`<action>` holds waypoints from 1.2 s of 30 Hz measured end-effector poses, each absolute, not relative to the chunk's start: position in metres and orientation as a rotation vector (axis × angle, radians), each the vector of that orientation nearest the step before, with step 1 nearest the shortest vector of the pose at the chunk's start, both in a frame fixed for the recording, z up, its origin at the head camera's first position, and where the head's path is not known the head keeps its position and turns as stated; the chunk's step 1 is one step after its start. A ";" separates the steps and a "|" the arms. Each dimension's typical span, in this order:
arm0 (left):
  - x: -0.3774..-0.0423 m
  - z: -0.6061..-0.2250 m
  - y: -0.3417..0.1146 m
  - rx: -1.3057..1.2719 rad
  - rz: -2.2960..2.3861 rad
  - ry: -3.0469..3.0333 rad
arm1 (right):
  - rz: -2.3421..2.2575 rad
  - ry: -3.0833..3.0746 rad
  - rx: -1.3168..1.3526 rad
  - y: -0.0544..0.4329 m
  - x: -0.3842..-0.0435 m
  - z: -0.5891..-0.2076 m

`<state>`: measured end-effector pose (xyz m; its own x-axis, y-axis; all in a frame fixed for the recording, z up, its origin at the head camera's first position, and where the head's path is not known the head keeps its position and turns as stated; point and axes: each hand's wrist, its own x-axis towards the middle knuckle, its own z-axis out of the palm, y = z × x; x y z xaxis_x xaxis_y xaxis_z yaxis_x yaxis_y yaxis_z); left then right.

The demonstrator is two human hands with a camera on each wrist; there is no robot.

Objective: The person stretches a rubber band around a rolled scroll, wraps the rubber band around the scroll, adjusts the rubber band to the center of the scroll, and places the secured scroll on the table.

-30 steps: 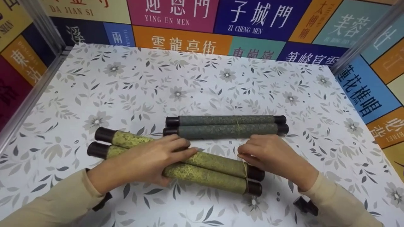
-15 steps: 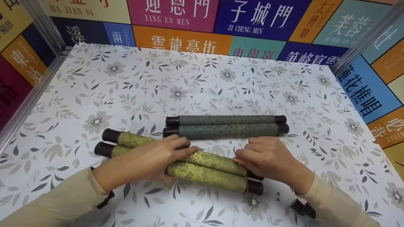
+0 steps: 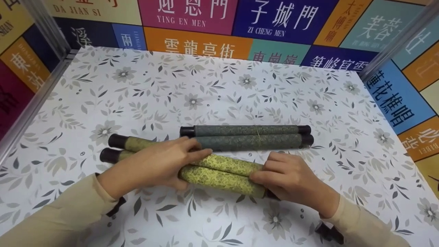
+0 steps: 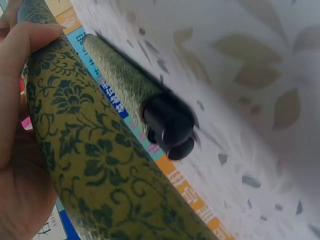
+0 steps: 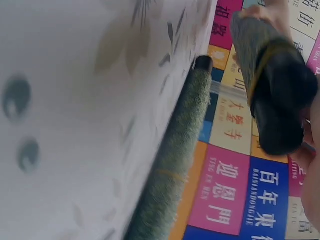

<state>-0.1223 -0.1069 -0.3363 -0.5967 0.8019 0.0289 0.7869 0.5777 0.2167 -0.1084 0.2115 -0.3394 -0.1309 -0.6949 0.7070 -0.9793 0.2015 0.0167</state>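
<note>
A yellow-green brocade scroll point(image 3: 219, 171), rolled from both ends into two parallel rolls with black end knobs point(image 3: 115, 147), is held slightly raised above the table. Around its middle my left hand point(image 3: 157, 164) grips, thumb on the near side and fingers over the far side. My right hand point(image 3: 291, 178) holds its right end with curled fingers, the thumb lying on the brocade and the knobs mostly covered. A thin yellowish cord point(image 5: 260, 67) circles that end beside the knobs in the right wrist view. Behind lies a grey-green scroll point(image 3: 236, 140), also double-rolled and tied with a cord.
A white tablecloth point(image 3: 164, 79) with grey leaves and flowers covers the table. Colourful panels with Chinese lettering point(image 3: 195, 41) stand along the back and both sides. Dark wrist devices point(image 3: 329, 233) show under the sleeves.
The right hand has shifted slightly left and closer over the scroll's right end, covering the cord and knobs seen earlier. The yellow-green scroll has risen a little; the grey-green one stays put.
</note>
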 end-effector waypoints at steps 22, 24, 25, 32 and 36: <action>-0.135 -0.334 -0.115 1.420 0.500 2.748 | 0.797 -1.982 1.331 0.213 -0.094 -0.358; -0.136 -0.334 -0.116 1.422 0.546 2.744 | 0.768 -2.003 1.322 0.213 -0.093 -0.358; -0.137 -0.334 -0.116 1.415 0.558 2.744 | 0.758 -2.013 1.318 0.213 -0.092 -0.358; -0.136 -0.337 -0.112 1.362 0.570 2.724 | 0.698 -1.999 1.254 0.209 -0.089 -0.365; -0.134 -0.335 -0.110 1.368 0.573 2.729 | 0.665 -1.987 1.231 0.206 -0.089 -0.364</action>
<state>-0.1339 -0.1096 -0.3346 -0.6113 0.7804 0.1312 0.7673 0.5438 0.3399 -0.0892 0.2060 -0.3638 -0.3063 -0.5493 0.7774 -0.9066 0.4173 -0.0623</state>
